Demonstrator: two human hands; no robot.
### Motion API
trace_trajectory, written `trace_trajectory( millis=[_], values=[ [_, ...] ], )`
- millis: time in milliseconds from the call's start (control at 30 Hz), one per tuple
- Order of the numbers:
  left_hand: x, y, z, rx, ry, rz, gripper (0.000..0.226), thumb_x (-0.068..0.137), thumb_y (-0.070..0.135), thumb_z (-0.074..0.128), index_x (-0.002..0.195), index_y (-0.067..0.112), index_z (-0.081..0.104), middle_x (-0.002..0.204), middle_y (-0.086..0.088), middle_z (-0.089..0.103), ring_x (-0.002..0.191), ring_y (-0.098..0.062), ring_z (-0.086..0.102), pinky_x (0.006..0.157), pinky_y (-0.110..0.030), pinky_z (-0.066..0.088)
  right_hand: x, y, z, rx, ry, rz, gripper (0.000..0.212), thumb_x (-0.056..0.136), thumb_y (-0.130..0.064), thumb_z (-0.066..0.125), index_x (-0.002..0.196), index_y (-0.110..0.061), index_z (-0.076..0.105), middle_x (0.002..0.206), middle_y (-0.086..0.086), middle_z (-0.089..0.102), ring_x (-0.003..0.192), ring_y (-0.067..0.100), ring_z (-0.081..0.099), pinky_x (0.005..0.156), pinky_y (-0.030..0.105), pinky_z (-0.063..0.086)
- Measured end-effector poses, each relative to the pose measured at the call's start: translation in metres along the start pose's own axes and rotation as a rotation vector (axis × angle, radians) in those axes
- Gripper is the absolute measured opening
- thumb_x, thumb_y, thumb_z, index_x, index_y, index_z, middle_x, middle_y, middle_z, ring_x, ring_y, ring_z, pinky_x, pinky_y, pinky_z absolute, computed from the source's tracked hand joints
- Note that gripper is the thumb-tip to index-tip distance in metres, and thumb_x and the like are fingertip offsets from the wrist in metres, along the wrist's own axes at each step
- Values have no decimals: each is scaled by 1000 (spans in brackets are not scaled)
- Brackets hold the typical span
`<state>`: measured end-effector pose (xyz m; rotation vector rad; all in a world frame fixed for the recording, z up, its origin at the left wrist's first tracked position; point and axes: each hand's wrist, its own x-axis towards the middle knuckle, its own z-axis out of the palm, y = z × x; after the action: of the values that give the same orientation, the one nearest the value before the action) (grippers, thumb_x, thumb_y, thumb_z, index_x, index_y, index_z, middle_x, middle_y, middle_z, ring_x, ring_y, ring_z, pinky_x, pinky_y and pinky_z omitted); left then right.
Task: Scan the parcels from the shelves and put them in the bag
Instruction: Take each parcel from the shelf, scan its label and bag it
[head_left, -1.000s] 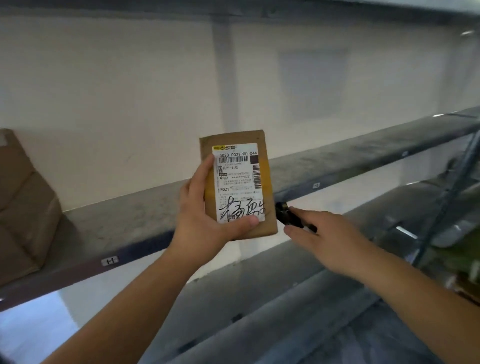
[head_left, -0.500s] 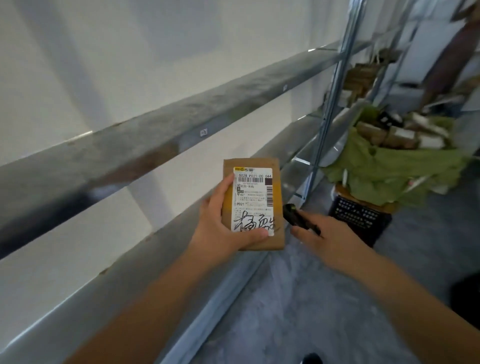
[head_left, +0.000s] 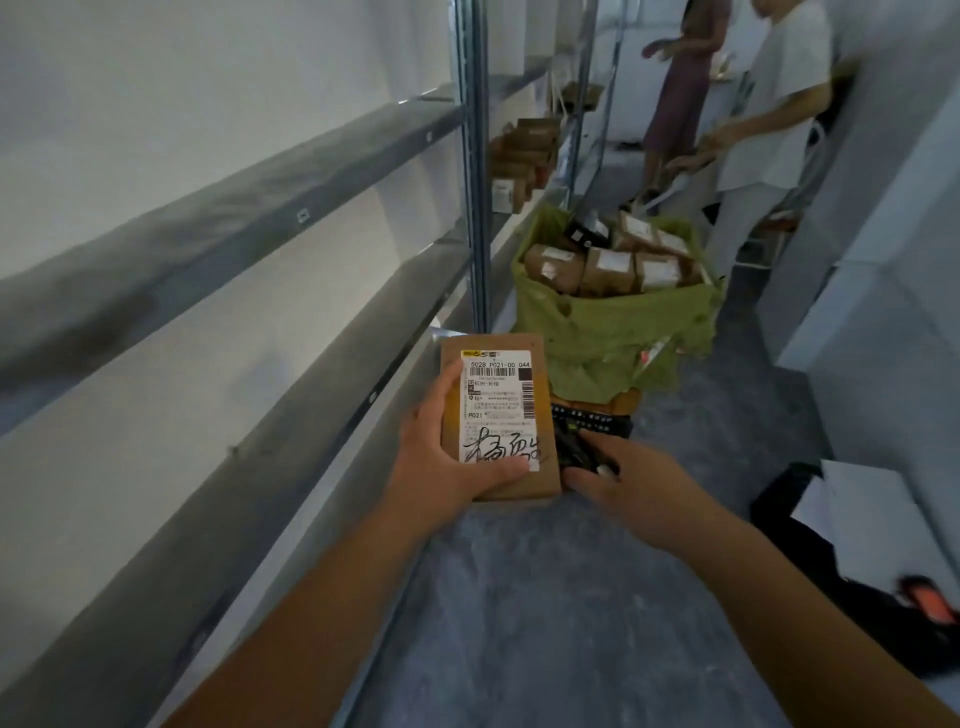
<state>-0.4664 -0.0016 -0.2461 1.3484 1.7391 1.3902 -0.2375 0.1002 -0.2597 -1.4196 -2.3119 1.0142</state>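
Parcel (head_left: 497, 415): flat brown cardboard, white barcode label with black handwriting; gripped upright by left hand (head_left: 441, 462), before green bag (head_left: 613, 332). Right hand (head_left: 631, 486) clasps black scanner (head_left: 571, 447)

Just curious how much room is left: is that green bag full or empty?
Nearly full. The green bag is open, and brown parcels are heaped up to its rim.
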Motion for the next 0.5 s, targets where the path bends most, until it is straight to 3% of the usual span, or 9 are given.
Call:
trace_trajectory(
  millis=[67, 167, 300, 400, 500],
  values=[
    [30, 5, 26, -15, -33, -2, 122, 47, 63, 97, 150, 63, 31, 145, 15, 44, 135, -11, 49, 110, -43, 51, 17, 16, -26, -25, 22, 6, 51, 93, -55, 67, 139, -34, 60, 122, -6, 68, 93, 4, 61, 64, 10, 39],
    [69, 6, 59, -61, -87, 3, 123, 47, 59, 100, 151, 61, 33, 151, 4, 47, 133, -12, 54, 105, -39, 56, 37, 38, -58, -70, 39, 67, 66, 95, -56, 63, 153, -27, 50, 135, 4, 64, 113, 21, 62, 79, 25, 42],
    [124, 7, 93, -167, -155, -39, 115, 41, 60, 102, 136, 75, 38, 147, 11, 54, 130, -11, 59, 104, -45, 57, 67, 62, -86, -10, 101, 123, 64, 98, -53, 62, 155, -28, 47, 131, 2, 67, 99, 14, 62, 65, 19, 42],
    [167, 0, 114, -215, -189, -57, 110, 44, 53, 104, 132, 76, 42, 143, 16, 58, 127, -8, 62, 103, -45, 58, 96, 74, -101, 1, 141, 175, 63, 98, -54, 62, 155, -34, 46, 108, -1, 68, 81, 8, 63, 54, 16, 40],
    [213, -12, 130, -221, -225, -77, 112, 44, 57, 103, 134, 77, 40, 144, 16, 57, 130, -11, 60, 105, -47, 56, 131, 87, -109, 29, 167, 208, 63, 97, -56, 63, 154, -35, 48, 111, 0, 70, 83, 11, 66, 61, 24, 46]
  ],
)
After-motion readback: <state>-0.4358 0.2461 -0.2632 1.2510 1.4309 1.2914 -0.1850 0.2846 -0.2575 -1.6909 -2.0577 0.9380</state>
